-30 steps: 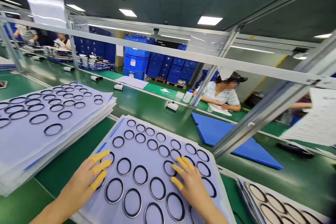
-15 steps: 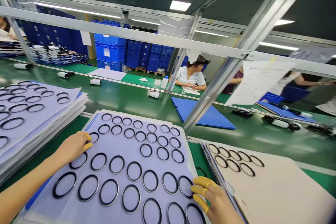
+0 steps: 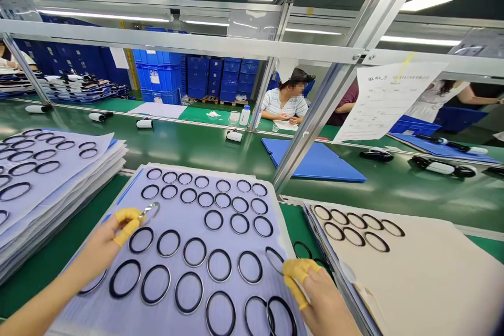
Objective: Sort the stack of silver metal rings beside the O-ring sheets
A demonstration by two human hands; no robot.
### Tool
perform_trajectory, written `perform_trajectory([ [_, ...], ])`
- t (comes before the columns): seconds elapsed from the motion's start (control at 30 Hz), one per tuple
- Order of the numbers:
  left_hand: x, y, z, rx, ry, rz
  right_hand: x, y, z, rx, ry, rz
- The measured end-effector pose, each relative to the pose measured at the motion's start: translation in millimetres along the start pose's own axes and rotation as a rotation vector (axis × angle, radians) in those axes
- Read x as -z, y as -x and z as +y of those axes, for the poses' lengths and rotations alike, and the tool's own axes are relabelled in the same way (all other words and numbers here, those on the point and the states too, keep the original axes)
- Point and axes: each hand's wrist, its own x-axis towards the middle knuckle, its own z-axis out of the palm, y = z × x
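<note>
My left hand (image 3: 120, 230), with yellow finger covers, pinches a thin ring (image 3: 149, 208) that is tilted up and shines along its edge. My right hand (image 3: 309, 286), also in yellow finger covers, closes on the edge of another black ring (image 3: 271, 250) near the sheet's right side. Both hands are above a pale violet sheet (image 3: 169, 215) on a stack, where several black rings with silvery edges lie in rows. At the lower right, one black ring (image 3: 293, 315) overlaps its neighbour.
A second stack of sheets (image 3: 94, 168) with rings stands at left. To the right, a beige board (image 3: 425, 273) bears several rings. Ahead are a blue panel (image 3: 315, 163), a metal post (image 3: 311, 131) and a hanging paper (image 3: 388, 97). A person (image 3: 285, 102) sits across the bench.
My left hand has moved right and now has a ring raised from the sheet. The ring at my right hand has tilted. Below it, a ring now overlaps its neighbour. The view has shifted slightly.
</note>
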Motion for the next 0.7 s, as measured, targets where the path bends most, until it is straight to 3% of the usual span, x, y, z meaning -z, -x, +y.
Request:
perform_trajectory([
  [0.13, -51.9, 44, 48, 0.189, 0.517, -0.173, -1, 8, -38, -0.565, -0.902, 0.037],
  [0.2, -73.2, 57, 68, 0.239, 0.723, -0.277, -9, 8, -62, -0.692, -1.323, 0.048],
  [0.27, -86.7, 64, 81, 0.266, 0.848, -0.381, -19, 7, -80, -0.779, -1.564, 0.045],
  [0.37, -94.6, 65, 91, 0.302, 0.921, -0.467, -33, 8, -86, -0.811, -1.746, 0.043],
  [0.5, -98.6, 65, 95, 0.359, 0.945, -0.519, -44, 17, -76, -0.768, -1.845, 0.047],
  [0.7, -109.3, 64, 102, 0.402, 1.023, -0.538, -36, 12, -78, -0.846, -1.863, 0.052],
])
